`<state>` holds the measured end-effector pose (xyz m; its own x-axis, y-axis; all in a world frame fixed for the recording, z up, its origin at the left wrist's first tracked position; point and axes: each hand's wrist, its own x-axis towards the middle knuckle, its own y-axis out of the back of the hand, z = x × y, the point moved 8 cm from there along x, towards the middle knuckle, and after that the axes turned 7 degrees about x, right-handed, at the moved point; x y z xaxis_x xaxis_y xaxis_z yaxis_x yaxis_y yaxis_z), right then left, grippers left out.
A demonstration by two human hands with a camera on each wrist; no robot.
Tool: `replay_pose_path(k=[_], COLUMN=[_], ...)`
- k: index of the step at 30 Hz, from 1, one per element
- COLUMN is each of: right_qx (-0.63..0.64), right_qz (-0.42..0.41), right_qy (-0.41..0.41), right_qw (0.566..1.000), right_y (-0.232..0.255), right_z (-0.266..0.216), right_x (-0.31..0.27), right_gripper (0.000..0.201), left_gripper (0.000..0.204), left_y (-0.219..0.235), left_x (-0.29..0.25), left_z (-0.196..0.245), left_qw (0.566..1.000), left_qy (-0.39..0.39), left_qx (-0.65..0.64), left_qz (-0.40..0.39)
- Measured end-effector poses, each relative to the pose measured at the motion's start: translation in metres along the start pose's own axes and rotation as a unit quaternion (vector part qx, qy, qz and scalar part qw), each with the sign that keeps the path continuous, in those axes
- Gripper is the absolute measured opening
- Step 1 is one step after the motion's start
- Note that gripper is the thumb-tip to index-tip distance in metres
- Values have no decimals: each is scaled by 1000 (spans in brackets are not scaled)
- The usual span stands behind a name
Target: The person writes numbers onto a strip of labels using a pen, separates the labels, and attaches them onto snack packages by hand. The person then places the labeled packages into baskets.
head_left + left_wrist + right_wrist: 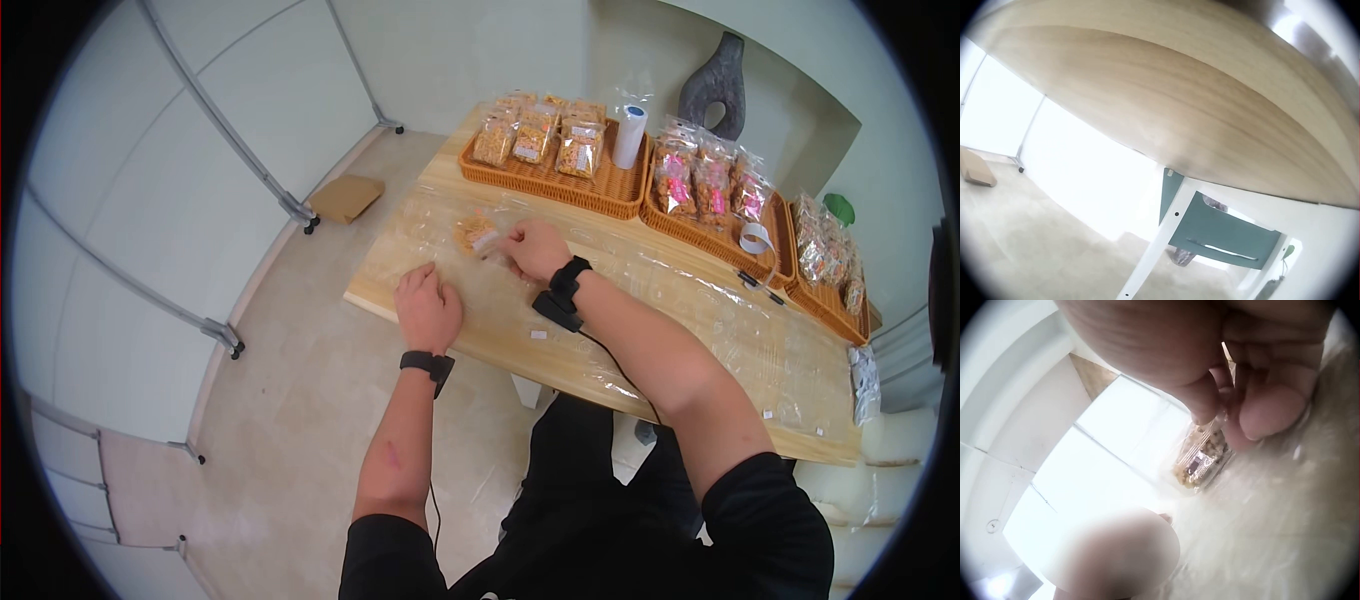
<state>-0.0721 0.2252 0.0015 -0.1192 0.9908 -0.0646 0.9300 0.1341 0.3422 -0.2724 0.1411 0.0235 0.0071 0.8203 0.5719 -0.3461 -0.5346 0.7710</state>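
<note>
In the head view, my right hand [535, 248] pinches the end of a small clear bag of yellowish snack [472, 232] between thumb and fingers. A white label with print shows on the bag, which lies low over the plastic-covered table [640, 300]. Seen from the right wrist, the labelled snack bag [1200, 459] hangs off the fingertips [1275, 412]. My left hand [428, 308] rests near the table's left front edge, its fingers relaxed, with nothing held. A blurred left hand [1116, 550] also appears low in the right wrist view.
Wicker baskets line the table's back: one basket [560, 190] with snack bags and a white roll [629, 137], another [715, 232] with pink-labelled bags and a tape roll [755, 238]. A black pen [760, 288] and small white stickers [538, 335] lie on the table.
</note>
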Motion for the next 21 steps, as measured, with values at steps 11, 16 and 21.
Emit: replay_pose_path(k=[11, 16, 21], right_qx=[-6, 21, -33], right_qz=[-88, -36, 107], right_qy=[58, 117, 146], right_qw=[994, 992, 983], right_y=[135, 174, 182], right_z=[-53, -78, -75], right_x=[-34, 7, 59], right_gripper=[13, 10, 11], left_gripper=[10, 11, 20], left_y=[-1, 0, -2], left_x=[0, -1, -1], left_z=[-2, -2, -2], left_qw=[999, 999, 999], left_qy=[18, 23, 26], left_qx=[-34, -29, -20], left_qz=[21, 9, 5])
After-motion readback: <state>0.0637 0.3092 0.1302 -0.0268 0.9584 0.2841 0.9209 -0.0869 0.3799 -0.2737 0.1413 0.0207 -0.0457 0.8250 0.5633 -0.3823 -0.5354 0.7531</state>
